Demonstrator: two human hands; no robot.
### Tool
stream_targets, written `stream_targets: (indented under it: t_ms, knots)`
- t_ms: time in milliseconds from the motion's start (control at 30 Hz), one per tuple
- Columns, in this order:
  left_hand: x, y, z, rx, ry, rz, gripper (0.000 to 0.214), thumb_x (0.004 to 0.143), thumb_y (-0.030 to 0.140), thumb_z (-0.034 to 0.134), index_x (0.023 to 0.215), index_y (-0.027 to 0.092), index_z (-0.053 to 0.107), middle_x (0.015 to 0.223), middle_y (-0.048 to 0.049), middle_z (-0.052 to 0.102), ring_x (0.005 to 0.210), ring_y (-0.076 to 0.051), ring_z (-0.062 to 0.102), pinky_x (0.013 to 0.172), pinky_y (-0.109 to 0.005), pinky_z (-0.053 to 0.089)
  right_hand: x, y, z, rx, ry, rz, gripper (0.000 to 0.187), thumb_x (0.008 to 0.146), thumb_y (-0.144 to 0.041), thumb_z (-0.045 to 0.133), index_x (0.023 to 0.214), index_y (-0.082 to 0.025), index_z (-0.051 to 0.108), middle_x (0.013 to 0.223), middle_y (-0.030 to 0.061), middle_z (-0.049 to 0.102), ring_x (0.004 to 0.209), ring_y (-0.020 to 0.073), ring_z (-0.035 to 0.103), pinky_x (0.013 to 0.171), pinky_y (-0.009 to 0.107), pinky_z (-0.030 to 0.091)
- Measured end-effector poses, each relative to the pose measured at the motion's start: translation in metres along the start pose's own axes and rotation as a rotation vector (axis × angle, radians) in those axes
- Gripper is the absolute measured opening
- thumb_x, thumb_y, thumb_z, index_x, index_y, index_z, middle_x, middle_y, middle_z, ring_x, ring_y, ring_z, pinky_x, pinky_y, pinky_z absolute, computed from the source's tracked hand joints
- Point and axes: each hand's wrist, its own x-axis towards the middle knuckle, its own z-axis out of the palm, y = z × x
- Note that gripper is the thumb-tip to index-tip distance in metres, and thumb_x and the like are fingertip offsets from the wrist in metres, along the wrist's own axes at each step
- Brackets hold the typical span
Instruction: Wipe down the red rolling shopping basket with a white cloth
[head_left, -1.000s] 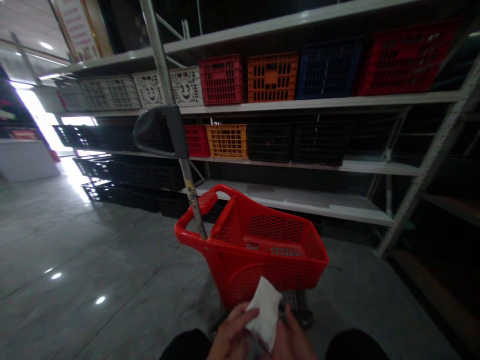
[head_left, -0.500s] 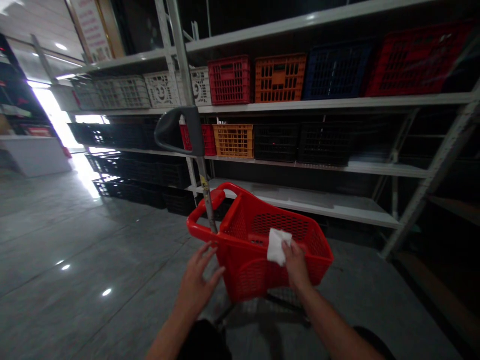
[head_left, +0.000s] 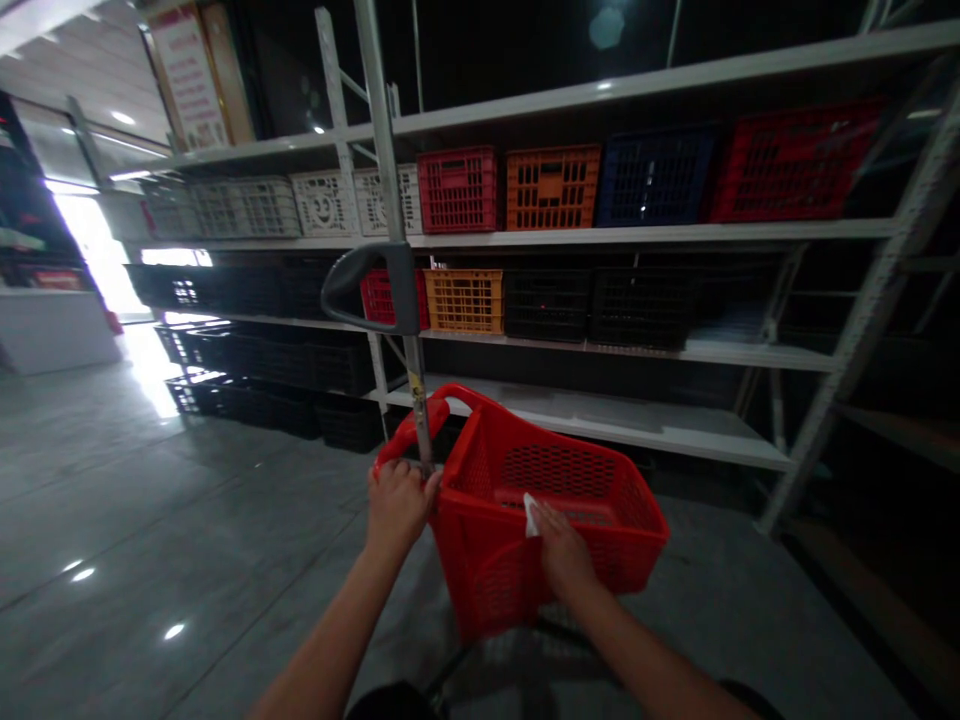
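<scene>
A small red shopping cart (head_left: 487, 560) with perforated walls stands on the floor in front of me. My left hand (head_left: 399, 505) is closed over the near end of its red handle (head_left: 409, 432), beside the upright metal pole. My right hand (head_left: 562, 550) presses a white cloth (head_left: 531, 515) against the near rim of the basket. Most of the cloth is hidden under the fingers; only a corner shows to their left. A grey metal pole (head_left: 417, 385) rises from the handle end of the cart and carries a dark grey loop grip (head_left: 406, 290).
Behind the cart runs a white metal shelf rack (head_left: 637, 425). On it sit a pink-red crate (head_left: 459, 190), an orange crate (head_left: 552, 188), a blue crate (head_left: 655, 175), a yellow crate (head_left: 465, 302) and several black crates (head_left: 546, 304). Grey tiled floor (head_left: 187, 540) extends to the left.
My left hand has gone from open beside the cart to closed on its handle. My right hand has brought the cloth left and down onto the basket's rim.
</scene>
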Motion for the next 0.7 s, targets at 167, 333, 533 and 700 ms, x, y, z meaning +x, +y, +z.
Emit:
stream_targets:
  t_ms: [167,333,533,700]
  knots:
    - [0.0,0.006,-0.003,0.017,-0.006,-0.011,0.051,0.085,0.05,0.032,0.077,0.012,0.065,0.086,-0.0136,0.06,0.097,-0.031,0.048,0.088,-0.05,0.03,0.055,-0.09,0.021,0.135,0.019,-0.001,0.055,0.08,-0.001,0.032,0.132,-0.016,0.041,0.134,0.0078,0.044,0.125,0.0181,0.038,0.106,0.04,0.029]
    - [0.002,0.001,-0.004,-0.045,0.005,-0.004,0.05,0.084,0.05,0.033,0.076,0.012,0.065,0.083,-0.0135,0.06,0.095,-0.03,0.048,0.086,-0.048,0.032,0.078,-0.132,0.027,0.167,0.002,-0.159,0.052,0.081,-0.005,0.037,0.132,-0.011,0.04,0.136,0.0095,0.042,0.127,0.0175,0.036,0.107,0.036,0.028]
    - [0.001,-0.004,0.001,-0.042,0.023,-0.015,0.048,0.083,0.05,0.035,0.075,0.013,0.065,0.083,-0.0123,0.059,0.096,-0.029,0.047,0.088,-0.048,0.03,0.016,-0.043,-0.003,0.088,-0.068,-0.099,0.067,0.071,0.004,0.033,0.135,-0.014,0.036,0.138,0.0081,0.038,0.129,0.0191,0.033,0.107,0.04,0.028]
    - [-0.004,0.005,0.003,0.05,0.06,-0.012,0.047,0.084,0.049,0.035,0.077,0.013,0.064,0.085,-0.0119,0.058,0.097,-0.029,0.047,0.091,-0.049,0.026,0.014,-0.04,-0.004,0.118,-0.051,0.066,0.06,0.074,0.003,0.032,0.132,-0.012,0.041,0.134,0.0108,0.043,0.127,0.0197,0.036,0.106,0.042,0.028]
